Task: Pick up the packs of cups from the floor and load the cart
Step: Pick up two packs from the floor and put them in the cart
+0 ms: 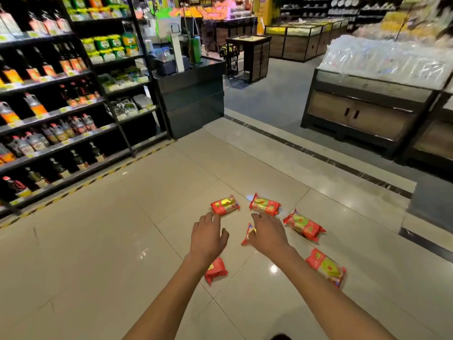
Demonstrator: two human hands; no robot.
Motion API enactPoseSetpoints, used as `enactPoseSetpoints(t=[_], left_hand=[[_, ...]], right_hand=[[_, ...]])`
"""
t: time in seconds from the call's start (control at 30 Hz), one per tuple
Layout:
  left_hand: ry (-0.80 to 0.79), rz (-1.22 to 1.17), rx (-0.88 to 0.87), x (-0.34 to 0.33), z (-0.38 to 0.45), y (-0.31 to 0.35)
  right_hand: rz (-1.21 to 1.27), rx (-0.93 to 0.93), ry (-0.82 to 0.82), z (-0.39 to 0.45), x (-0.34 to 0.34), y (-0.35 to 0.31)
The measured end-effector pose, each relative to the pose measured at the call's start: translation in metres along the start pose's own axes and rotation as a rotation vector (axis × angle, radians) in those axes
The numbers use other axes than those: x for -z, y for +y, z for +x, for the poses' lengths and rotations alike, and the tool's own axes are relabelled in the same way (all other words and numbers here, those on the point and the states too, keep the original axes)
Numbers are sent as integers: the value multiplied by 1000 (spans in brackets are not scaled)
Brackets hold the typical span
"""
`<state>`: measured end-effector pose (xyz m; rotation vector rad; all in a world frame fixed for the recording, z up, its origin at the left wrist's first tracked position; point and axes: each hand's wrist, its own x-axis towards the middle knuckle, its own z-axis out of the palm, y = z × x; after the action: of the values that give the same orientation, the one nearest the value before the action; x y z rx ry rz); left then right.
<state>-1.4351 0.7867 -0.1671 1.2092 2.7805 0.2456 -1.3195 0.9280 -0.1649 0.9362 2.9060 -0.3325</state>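
Six red packs of cups lie scattered on the pale tiled floor [122,241] of a shop aisle, all still down and none lifted. Both hands reach forward and down over them with fingers spread and relaxed, holding nothing. The left hand [208,238] hovers just short of the far-left pack [224,204], its fingertips close to that pack's near edge, while its wrist hides part of the near-left pack [215,270]. The right hand [268,233] covers most of the middle pack [248,233], so only a red end of that one shows beside the thumb; whether the palm touches it cannot be told. Just beyond the right hand's fingers lies the far-centre pack [265,204], and to its right sits the right pack [304,225], tilted across a tile joint. The near-right pack [326,267] rests beside the right forearm. Dark shelves [61,114] stocked with bottles run along the left side, a dark counter [193,94] stands at their far end, and a wooden display stand [362,111] heaped with clear bags stands at the right, well apart from the packs.
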Motion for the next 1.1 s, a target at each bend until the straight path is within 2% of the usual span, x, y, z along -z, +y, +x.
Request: enactPoseSetpoints(t=[0.3, 0.6, 0.73, 0.83, 0.97, 1.1], left_hand=[[-85, -28, 124, -65, 186, -8], [-248, -42, 330, -143, 336, -30], [-452, 4, 298, -230, 374, -52], [-489, -11, 315, -322, 399, -74], [-569, -88, 435, -455, 425, -103], [-584, -61, 431, -592, 429, -139]], right_hand=[[-22, 61, -132, 211, -25, 52], [-81, 140, -393, 398, -83, 101], [-144, 175, -475, 475, -142, 131], [-199, 229, -504, 531, -211, 157], [-250, 238, -579, 574, -339, 192], [-227, 168, -626, 600, -474, 223]])
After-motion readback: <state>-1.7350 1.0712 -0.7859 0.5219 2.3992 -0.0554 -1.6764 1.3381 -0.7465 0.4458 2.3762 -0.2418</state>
